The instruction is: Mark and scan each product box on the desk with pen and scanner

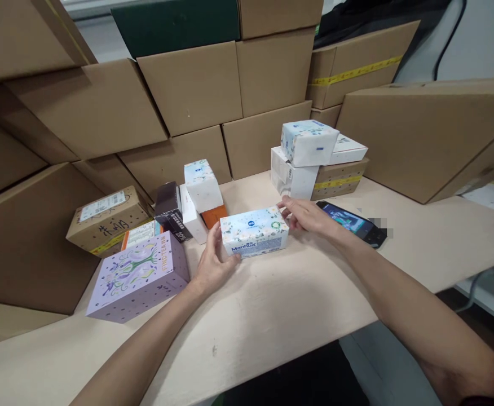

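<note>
A white and pale blue pack of tissues [255, 227] with a leaf print and "Manhua" on its side lies on the table in front of me. My left hand [215, 260] grips its left end, thumb on the front face and fingers round the back corner. At the right end, the curled fingers of my right hand [304, 215] press against the pack; some fingertips are hidden. Just beyond the right wrist lies a phone [348, 220] with its screen lit. Another tissue pack [204, 186] sits on a white box [192, 214] and an orange box [214, 215] behind the left hand.
Left stand a purple box [139, 276], a cardboard parcel [109, 217] and a dark box [168, 206]. Back right, a tissue pack [310, 144] tops a white box [293, 176] beside a taped carton [340, 179]. Stacked cardboard boxes [192, 84] wall the table's [272, 316] back.
</note>
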Available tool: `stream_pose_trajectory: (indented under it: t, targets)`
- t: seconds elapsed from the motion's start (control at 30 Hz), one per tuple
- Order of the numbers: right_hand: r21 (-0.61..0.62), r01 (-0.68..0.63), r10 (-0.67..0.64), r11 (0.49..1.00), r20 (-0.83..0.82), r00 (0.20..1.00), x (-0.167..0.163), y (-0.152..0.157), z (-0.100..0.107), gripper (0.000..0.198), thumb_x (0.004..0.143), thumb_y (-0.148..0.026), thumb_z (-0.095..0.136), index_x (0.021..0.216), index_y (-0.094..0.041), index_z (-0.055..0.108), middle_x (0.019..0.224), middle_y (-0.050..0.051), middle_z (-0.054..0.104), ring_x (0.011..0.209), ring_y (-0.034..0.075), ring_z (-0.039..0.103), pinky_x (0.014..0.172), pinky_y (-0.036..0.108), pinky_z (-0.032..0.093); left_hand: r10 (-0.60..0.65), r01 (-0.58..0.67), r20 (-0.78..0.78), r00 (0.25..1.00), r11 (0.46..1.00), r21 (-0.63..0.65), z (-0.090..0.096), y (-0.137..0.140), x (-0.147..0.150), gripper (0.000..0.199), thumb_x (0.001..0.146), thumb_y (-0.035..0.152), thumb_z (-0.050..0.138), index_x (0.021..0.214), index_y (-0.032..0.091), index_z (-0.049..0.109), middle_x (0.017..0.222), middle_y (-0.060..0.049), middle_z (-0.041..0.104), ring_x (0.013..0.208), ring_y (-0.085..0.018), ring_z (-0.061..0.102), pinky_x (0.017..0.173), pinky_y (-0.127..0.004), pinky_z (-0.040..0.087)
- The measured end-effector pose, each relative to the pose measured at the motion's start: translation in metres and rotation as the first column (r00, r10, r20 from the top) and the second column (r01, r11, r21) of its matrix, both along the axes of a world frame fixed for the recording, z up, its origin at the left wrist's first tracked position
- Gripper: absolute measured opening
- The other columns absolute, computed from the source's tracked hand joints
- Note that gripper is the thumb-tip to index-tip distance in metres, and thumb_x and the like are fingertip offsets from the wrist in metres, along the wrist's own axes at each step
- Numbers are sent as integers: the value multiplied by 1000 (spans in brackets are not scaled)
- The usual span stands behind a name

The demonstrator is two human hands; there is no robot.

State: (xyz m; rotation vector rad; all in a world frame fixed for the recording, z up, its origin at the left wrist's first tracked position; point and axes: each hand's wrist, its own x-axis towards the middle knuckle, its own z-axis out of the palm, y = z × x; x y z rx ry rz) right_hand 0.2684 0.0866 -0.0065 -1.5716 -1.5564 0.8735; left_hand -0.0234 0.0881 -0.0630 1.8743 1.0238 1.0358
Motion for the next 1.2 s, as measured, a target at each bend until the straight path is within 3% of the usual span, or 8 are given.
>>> stream_pose_trajectory:
  t: [0.1, 0.2, 0.43, 0.57, 0.67, 0.83, 0.97, 1.2]
  targets:
    - [131, 102, -142, 986, 341, 929, 5, -1, 5, 40, 98, -47, 43, 100, -19, 71, 92, 10, 73, 81, 22, 66, 70, 30, 45, 19, -20, -119, 993, 1000, -10, 5, -1, 0, 98, 76, 32, 76, 156, 26, 19, 157, -11, 40, 146, -32, 37, 120, -49, 30]
    - [42, 88, -94, 995, 640, 763, 3, -4, 3, 33, 95, -42, 51, 98, -17, 72, 105, 15, 71, 98, 27, 65, 77, 32, 44, 3, -2, -156, 988, 1000, 8, 9, -2, 2, 99, 76, 31, 76, 156, 26, 19, 154, -10, 44, 143, -32, 40, 119, -49, 32]
    - [-103, 97, 11, 990, 743, 669, -3, -9, 3, 25, 93, -27, 51, 91, -12, 70, 99, 21, 70, 92, 28, 67, 71, 33, 42, 39, -28, -182, 983, 998, 59, 11, -5, 4, 92, 75, 29, 76, 153, 25, 27, 149, -11, 48, 139, -31, 45, 116, -48, 37]
    - [100, 151, -180, 983, 633, 753, 0, -13, 12, 19, 92, -30, 49, 94, -16, 62, 84, 14, 69, 79, 27, 65, 64, 34, 41, 31, -22, -156, 987, 998, 60, 10, -7, 4, 97, 73, 29, 78, 153, 24, 25, 149, -12, 49, 138, -32, 47, 114, -50, 39]
    - [339, 312, -382, 888, 162, 910, -2, -17, 18, 12, 88, -33, 54, 86, -21, 54, 71, 6, 66, 64, 21, 61, 58, 32, 43, 34, -26, -151, 988, 998, 54, 8, -7, 3, 100, 73, 30, 79, 155, 24, 21, 149, -13, 48, 140, -33, 45, 115, -52, 38]
    - [356, 235, 18, 904, -582, 813, -18, -25, 21, 25, 90, -47, 49, 94, -22, 55, 64, 0, 64, 52, 15, 58, 48, 28, 46, 37, -23, -145, 989, 995, 97, -2, -6, 3, 110, 73, 34, 81, 158, 24, 12, 149, -16, 46, 140, -35, 45, 115, -55, 37]
    - [314, 55, 119, 948, -507, 854, -28, -29, 19, 32, 88, -48, 57, 96, -18, 62, 75, 4, 69, 61, 15, 61, 57, 28, 50, 22, -7, -88, 996, 985, 173, -8, -5, 2, 114, 76, 39, 80, 159, 27, 1, 148, -16, 44, 136, -34, 48, 112, -55, 41]
    - [472, 34, -15, 881, -44, 999, -31, -31, 15, 26, 92, -37, 49, 74, -21, 57, 72, 1, 62, 65, 14, 56, 64, 28, 42, 26, 66, -233, 972, 924, 377, -1, -7, -2, 72, 85, 41, 73, 147, 34, 37, 146, -11, 41, 141, -31, 39, 116, -55, 34]
